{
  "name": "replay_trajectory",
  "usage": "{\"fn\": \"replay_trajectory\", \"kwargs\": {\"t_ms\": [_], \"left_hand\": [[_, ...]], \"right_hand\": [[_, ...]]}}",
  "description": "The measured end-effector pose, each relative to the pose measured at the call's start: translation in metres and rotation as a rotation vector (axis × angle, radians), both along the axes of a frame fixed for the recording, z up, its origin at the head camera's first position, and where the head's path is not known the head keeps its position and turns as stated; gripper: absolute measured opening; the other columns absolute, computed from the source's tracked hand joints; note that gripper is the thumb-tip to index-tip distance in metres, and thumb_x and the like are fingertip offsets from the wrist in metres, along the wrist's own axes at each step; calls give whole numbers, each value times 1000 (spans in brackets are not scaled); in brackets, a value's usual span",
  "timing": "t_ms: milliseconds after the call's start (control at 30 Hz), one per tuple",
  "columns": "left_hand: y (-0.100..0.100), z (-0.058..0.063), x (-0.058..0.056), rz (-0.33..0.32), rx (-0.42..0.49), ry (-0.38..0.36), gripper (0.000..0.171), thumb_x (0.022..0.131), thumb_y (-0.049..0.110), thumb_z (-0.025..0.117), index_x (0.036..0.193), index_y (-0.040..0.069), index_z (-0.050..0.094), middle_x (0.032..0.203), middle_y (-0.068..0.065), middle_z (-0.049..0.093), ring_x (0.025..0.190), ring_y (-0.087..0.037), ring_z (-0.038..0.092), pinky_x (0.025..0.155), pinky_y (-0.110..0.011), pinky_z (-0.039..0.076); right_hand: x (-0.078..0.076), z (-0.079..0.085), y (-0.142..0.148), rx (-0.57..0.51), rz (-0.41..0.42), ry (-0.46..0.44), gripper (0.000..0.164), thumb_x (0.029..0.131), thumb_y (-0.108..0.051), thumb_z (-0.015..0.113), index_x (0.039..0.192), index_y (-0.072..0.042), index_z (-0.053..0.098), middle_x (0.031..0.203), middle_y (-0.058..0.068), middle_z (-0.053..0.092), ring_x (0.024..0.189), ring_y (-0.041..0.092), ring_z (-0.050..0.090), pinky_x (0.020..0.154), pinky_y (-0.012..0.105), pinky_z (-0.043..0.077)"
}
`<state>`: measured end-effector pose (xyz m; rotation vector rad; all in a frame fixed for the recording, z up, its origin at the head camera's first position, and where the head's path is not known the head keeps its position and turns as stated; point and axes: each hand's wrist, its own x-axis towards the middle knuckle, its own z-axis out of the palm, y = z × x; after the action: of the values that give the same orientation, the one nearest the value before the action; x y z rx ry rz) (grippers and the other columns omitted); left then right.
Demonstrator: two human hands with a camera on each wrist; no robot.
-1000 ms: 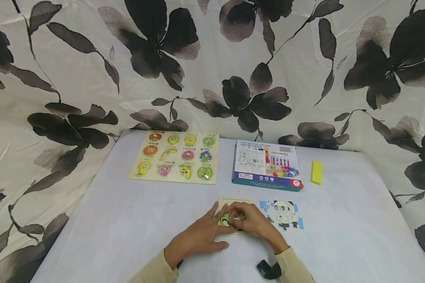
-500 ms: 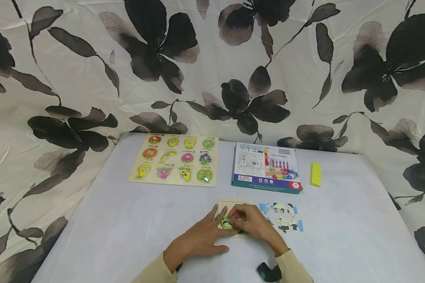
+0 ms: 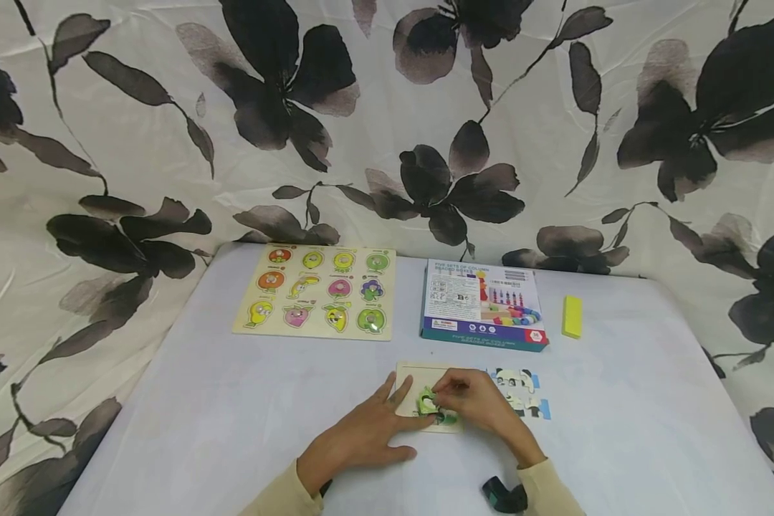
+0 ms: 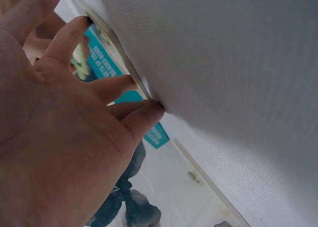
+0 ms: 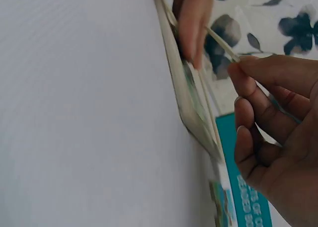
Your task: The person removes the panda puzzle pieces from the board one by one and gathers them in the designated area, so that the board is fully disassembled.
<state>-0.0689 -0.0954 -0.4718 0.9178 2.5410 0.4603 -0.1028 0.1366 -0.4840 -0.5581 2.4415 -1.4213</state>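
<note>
In the head view a small wooden puzzle board (image 3: 408, 370) lies on the white table. My left hand (image 3: 366, 428) rests on its left side, fingers spread and fairly straight. In the left wrist view several fingertips touch the board's edge (image 4: 120, 53). Above the board, my right hand (image 3: 484, 403) pinches a green puzzle piece (image 3: 427, 401) between thumb and finger. The right wrist view shows this piece edge-on as a thin pale strip (image 5: 222, 43), tilted and lifted off the board. Green artwork shows on part of the board; the hands hide the rest.
Loose panda puzzle pieces (image 3: 517, 380) lie right of the board, partly behind the right hand. Farther back are a fruit puzzle board (image 3: 312, 328), a boxed bead set (image 3: 484, 304) and a yellow block (image 3: 572, 317). A black object (image 3: 504, 494) sits by the right wrist.
The right hand has moved right with the green piece, pulling it away from the board's left part. The left hand has stayed in place.
</note>
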Motion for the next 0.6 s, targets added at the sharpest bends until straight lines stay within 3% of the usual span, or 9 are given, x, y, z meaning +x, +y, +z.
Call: {"fn": "replay_trajectory", "kwargs": {"t_ms": [367, 600], "left_hand": [[1, 0, 0, 30, 0, -28, 54, 89, 48, 62, 140, 47, 42, 160, -13, 14, 146, -40, 5, 112, -50, 30], [1, -2, 1, 30, 18, -35, 54, 89, 46, 63, 139, 46, 44, 159, -14, 15, 146, -41, 5, 113, -50, 28]], "right_hand": [[15, 5, 53, 48, -103, -44, 7, 81, -15, 76, 85, -12, 71, 82, -1, 66, 70, 9, 54, 60, 22, 48], [24, 5, 75, 65, -75, -117, 9, 82, -14, 74, 86, -7, 70, 79, 1, 65, 64, 6, 50, 56, 20, 45]]}}
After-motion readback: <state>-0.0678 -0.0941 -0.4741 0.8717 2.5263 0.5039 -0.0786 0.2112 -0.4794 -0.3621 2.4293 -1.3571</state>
